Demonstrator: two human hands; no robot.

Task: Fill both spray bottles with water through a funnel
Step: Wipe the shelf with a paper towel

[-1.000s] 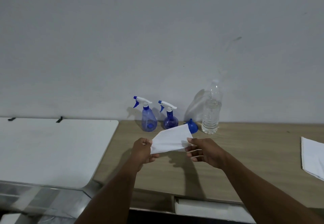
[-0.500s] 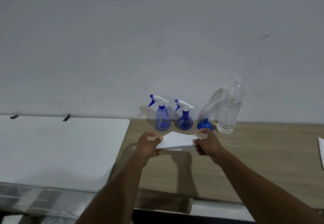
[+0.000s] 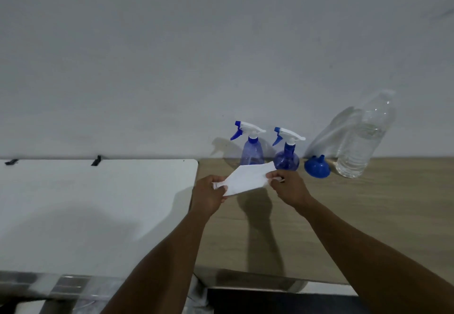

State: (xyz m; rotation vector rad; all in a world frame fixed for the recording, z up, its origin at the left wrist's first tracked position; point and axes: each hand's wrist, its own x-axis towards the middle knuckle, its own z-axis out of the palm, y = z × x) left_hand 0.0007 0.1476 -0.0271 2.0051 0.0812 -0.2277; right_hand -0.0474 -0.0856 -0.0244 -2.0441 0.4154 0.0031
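The two translucent blue plastic spray bottles stand upright at the back of the wooden tabletop [image 3: 368,215], close to the grey wall [image 3: 221,43]. The taller conical spray bottle [image 3: 252,151] is on the left and the squat round-bellied spray bottle [image 3: 286,159] just beside it on the right; each carries a white trigger head with a blue nozzle and lever, both pointing left. I cannot tell whether either holds any liquid. Just right of the round one lies a small solid-blue plastic funnel [image 3: 317,167], resting mouth down with its spout up. Touching or nearly touching it on the right is a large clear plastic water bottle [image 3: 363,139], upright, water reaching roughly two thirds of its height.

In front of the sprayers I have a white sheet of paper tissue [image 3: 248,178] stretched between both hands, lifted off the table and covering the bases of the bottles from this angle. My left hand [image 3: 208,196] is closed on its lower left corner, thumb pressed over curled fingers. My right hand [image 3: 290,188] pinches the upper right edge.

To the left, a white smooth-topped table [image 3: 86,215] butts against the wooden one.
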